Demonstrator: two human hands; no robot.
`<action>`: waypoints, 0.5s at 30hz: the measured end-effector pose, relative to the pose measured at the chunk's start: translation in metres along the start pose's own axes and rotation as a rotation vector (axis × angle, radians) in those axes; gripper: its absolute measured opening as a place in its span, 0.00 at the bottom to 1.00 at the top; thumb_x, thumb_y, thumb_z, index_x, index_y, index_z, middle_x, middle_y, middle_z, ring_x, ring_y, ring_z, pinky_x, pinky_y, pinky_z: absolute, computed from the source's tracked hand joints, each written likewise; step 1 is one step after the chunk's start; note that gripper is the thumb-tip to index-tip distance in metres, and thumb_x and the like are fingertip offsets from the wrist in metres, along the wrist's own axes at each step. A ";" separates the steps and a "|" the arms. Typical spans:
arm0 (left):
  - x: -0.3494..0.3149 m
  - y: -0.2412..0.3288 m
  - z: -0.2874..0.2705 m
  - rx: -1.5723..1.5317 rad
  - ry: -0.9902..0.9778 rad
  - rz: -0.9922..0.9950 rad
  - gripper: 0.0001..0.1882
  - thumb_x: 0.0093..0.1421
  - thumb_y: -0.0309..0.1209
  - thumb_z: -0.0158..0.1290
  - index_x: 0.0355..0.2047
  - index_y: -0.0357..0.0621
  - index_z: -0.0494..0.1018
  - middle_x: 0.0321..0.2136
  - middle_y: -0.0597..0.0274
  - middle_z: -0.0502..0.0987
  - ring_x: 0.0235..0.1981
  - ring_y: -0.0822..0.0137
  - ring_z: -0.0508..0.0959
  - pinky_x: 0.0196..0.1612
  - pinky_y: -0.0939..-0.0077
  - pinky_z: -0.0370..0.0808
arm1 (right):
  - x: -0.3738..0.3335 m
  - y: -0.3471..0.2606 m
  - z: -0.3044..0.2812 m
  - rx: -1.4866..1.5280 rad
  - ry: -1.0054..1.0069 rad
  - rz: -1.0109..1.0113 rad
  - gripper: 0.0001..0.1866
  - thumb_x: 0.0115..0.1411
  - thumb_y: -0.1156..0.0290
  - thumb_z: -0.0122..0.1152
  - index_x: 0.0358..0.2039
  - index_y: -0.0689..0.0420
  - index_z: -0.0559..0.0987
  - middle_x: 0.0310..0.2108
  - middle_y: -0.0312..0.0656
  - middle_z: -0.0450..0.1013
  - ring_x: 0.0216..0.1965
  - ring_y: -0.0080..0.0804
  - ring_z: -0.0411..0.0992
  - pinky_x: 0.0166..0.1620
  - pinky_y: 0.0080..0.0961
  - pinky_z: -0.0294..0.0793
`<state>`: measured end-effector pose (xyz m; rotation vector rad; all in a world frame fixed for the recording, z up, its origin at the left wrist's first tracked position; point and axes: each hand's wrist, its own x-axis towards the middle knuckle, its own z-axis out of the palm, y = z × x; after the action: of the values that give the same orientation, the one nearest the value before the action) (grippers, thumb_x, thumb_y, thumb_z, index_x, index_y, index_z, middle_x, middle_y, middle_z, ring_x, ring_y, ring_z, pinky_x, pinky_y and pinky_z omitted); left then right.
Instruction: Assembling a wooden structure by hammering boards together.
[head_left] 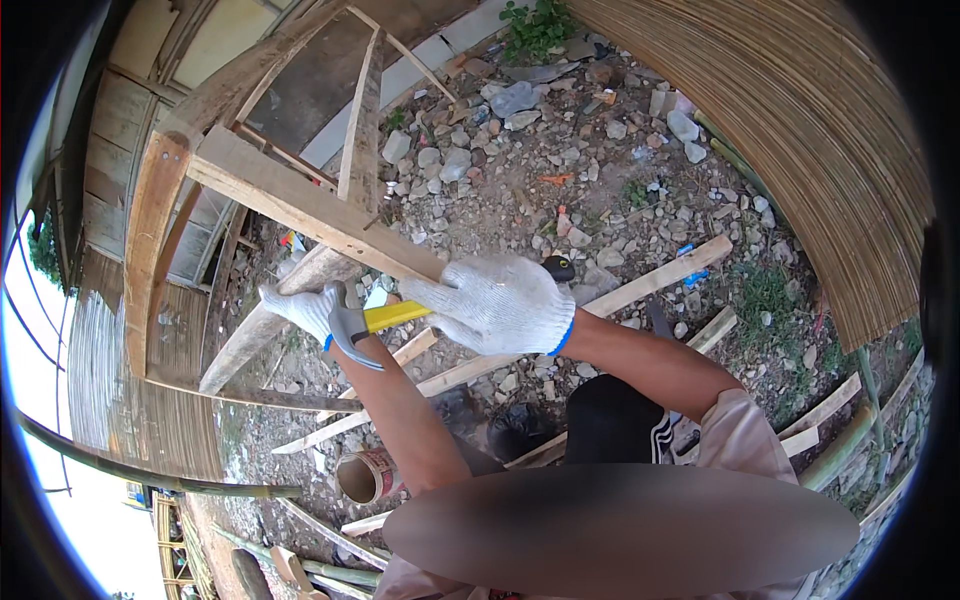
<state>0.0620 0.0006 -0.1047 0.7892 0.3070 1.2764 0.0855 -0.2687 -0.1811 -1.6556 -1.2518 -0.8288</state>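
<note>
My right hand (503, 305), in a white knit glove with a blue cuff, is closed around a claw hammer (398, 315). Its yellow shaft and grey head point left, and its black butt shows beyond the glove. Just above the shaft runs a sawn timber beam (300, 215), part of a wooden frame; my right fingers lie close to its near end. My left hand (303, 308), gloved too, is wrapped over a rough round wooden pole (245, 345) below the beam, fingers on one side and thumb on the other. The hammer head covers part of that hand.
Rubble and stones (470, 165) cover the ground. Loose timber strips (660, 275) lie across it in front of me. A can-like container (362, 478) and a black plastic bag (520, 430) sit near my left forearm. A slatted bamboo screen (800, 120) stands at the right.
</note>
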 end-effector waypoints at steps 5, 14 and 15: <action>0.057 0.014 -0.030 0.139 -0.196 0.061 0.31 0.64 0.61 0.44 0.42 0.44 0.73 0.40 0.54 0.78 0.45 0.54 0.79 0.50 0.60 0.77 | 0.000 0.009 0.012 0.016 0.064 -0.091 0.26 0.60 0.57 0.66 0.59 0.45 0.77 0.29 0.35 0.69 0.27 0.33 0.76 0.26 0.33 0.79; 0.043 0.019 -0.014 -0.100 -0.210 -0.154 0.33 0.65 0.60 0.34 0.49 0.44 0.72 0.47 0.55 0.77 0.52 0.52 0.75 0.57 0.40 0.70 | -0.007 0.013 0.020 0.068 0.139 -0.092 0.25 0.61 0.59 0.64 0.60 0.43 0.77 0.33 0.35 0.70 0.28 0.30 0.75 0.25 0.30 0.79; 0.032 0.012 -0.013 0.007 -0.180 -0.051 0.33 0.63 0.60 0.38 0.49 0.44 0.73 0.48 0.52 0.77 0.53 0.50 0.76 0.58 0.37 0.70 | -0.008 0.015 0.021 0.076 0.131 -0.122 0.25 0.61 0.60 0.63 0.60 0.44 0.77 0.33 0.35 0.70 0.29 0.31 0.75 0.26 0.31 0.79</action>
<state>0.0547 0.0357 -0.0984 0.8906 0.1860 1.1479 0.0980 -0.2538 -0.2002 -1.4527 -1.2863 -0.9363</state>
